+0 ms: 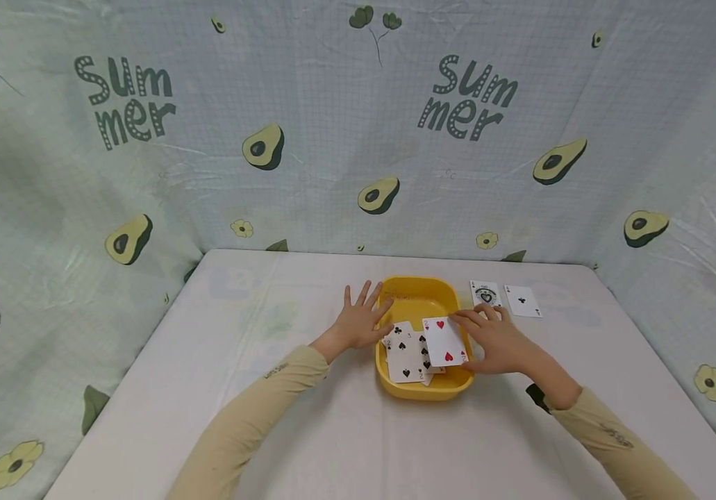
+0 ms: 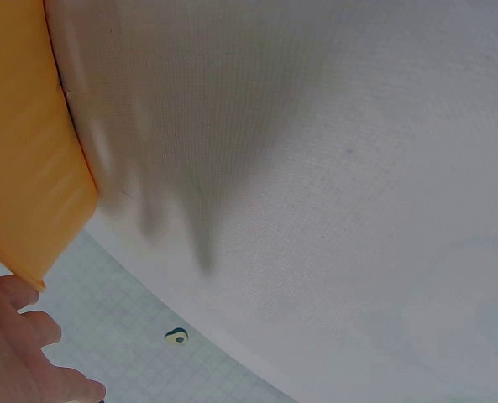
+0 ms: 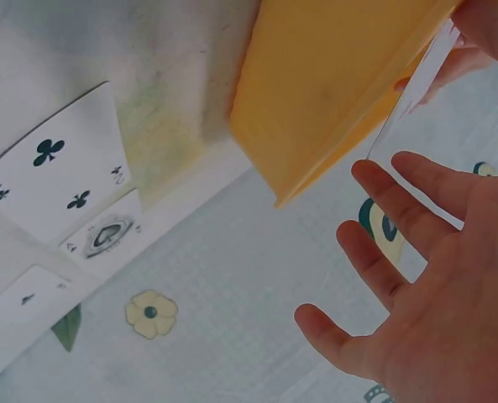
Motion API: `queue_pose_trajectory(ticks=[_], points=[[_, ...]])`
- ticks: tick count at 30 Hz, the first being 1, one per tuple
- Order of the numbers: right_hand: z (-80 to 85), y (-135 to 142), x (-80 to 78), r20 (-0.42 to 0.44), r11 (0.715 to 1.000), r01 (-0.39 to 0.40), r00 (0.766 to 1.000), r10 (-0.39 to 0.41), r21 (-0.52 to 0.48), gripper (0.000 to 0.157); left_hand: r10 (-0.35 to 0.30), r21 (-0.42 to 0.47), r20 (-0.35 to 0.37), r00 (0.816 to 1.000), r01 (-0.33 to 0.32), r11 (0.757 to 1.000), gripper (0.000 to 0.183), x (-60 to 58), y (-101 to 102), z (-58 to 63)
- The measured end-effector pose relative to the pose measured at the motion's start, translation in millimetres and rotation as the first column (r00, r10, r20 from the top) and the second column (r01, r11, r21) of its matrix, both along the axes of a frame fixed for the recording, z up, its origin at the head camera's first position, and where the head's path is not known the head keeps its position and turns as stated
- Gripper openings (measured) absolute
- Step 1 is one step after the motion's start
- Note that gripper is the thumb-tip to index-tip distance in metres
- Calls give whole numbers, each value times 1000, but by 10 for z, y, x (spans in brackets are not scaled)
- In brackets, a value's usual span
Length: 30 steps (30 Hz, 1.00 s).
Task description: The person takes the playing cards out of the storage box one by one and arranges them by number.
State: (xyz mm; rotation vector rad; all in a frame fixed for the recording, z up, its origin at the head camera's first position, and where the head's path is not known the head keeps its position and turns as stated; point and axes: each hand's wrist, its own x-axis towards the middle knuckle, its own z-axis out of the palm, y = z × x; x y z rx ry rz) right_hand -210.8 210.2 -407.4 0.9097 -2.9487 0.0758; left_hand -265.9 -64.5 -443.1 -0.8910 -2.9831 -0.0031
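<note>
A yellow plastic tub stands on the table with several loose playing cards in it, a two of spades among them. My right hand pinches a two of hearts by its right edge, over the tub's right side. In the right wrist view that card shows nearly edge-on, at the fingertips. My left hand is at the tub's left rim, fingers spread and thumb reaching over the rim. In the left wrist view the fingers lie close by the tub's corner.
Behind the right hand, an ace of spades and an ace of clubs lie face up on the table. A two of clubs lies near them, hidden in the head view. Printed cloth hangs behind the white table.
</note>
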Motion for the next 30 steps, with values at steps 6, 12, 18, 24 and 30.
queue_pose_trajectory(ticks=[6,12,18,24,30], points=[[54,75,32,-15,1000,1,1000,-1,-9,82,-3,0,13,1000,3,1000,57,9,-9,15],[75,170,49,-11,1000,25,1000,-25,-6,84,-2,-5,16,1000,2,1000,58,6,-14,8],[76,304,72,-17,999,39,999,-39,-31,83,-5,-2,11,1000,5,1000,57,6,-11,-4],[49,460,78,-31,997,66,997,-68,-39,82,0,2,17,1000,0,1000,57,12,-11,-10],[-26,681,64,-53,995,79,995,-82,-62,82,-2,9,17,1000,2,1000,56,8,-13,-11]])
